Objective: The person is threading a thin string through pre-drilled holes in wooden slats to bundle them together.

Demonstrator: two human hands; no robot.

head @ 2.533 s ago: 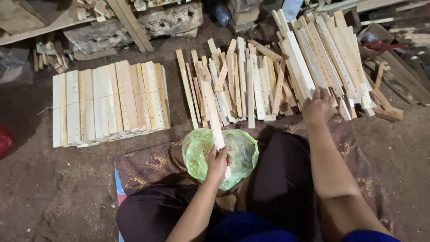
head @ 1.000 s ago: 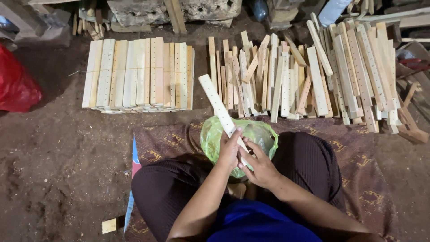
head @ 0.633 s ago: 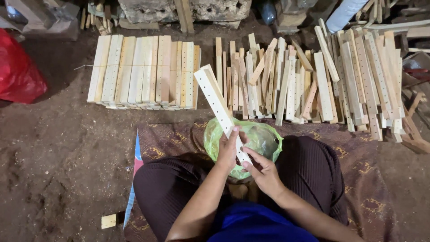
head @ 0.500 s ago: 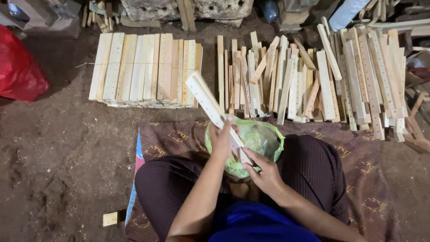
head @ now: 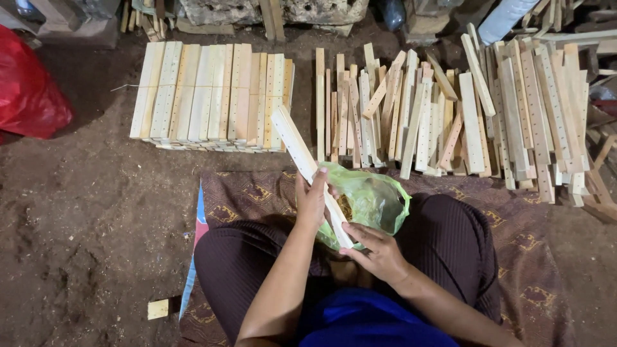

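**Visitor:** What are the hands doing?

**Onlooker:** The person sits cross-legged on the floor. The left hand is wrapped around a pale wooden slat near its middle, holding it slanted up and away to the left. The right hand grips the slat's lower end, fingers closed on it, just above the lap.

**Visitor:** What is right around them?

**Onlooker:** A green plastic bag sits open in the lap, just behind the slat and touching it. I cannot make out what it holds. Under the person lies a brown patterned cloth spread on the dirt floor.

**Visitor:** And farther out?

**Onlooker:** Ahead on the left is a neat stack of slats, laid side by side with edges flush. Ahead on the right is a loose heap of slats, crossing one another at odd angles, many with rows of small holes. A red bag sits at the far left, and a small wooden offcut lies by the cloth's near corner.

**Visitor:** How far along does the work look?

**Onlooker:** My judgement: partway. The tidy stack looks like finished pieces, one slat is in hand, and the loose heap is the larger share, so plenty seems left.
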